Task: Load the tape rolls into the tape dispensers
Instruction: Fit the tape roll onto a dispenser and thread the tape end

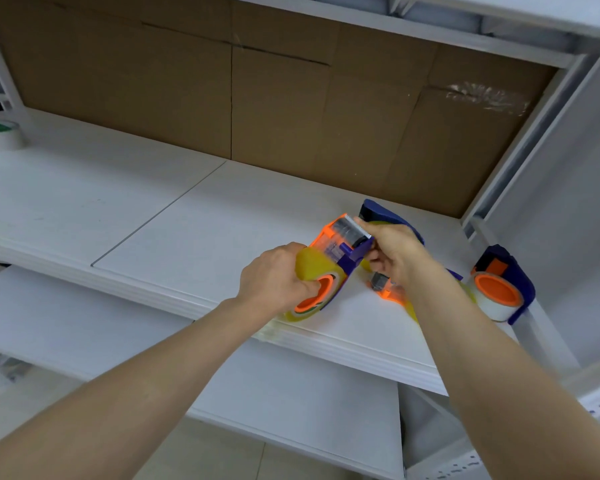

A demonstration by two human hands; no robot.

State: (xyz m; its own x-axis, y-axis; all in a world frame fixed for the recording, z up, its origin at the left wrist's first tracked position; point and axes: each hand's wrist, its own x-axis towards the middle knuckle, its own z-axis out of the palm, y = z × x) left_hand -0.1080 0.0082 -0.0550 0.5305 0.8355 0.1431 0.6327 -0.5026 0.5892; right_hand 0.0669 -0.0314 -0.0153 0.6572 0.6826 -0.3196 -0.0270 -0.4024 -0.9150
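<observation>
Yellow tape roll point(314, 271) sits on the dispenser point(340, 251), clasped by the left hand point(274, 275); the dispenser's long axis points to one o'clock, where the right hand point(392, 251) pinches its cutter end.

No readable text, label, brand or number shows on anything here.

The left hand point(274, 278) grips a yellow tape roll point(314, 268) seated in an orange-and-purple dispenser point(340, 247) above the white shelf point(153, 216). The right hand point(394, 251) pinches near its blade end, perhaps holding tape.
</observation>
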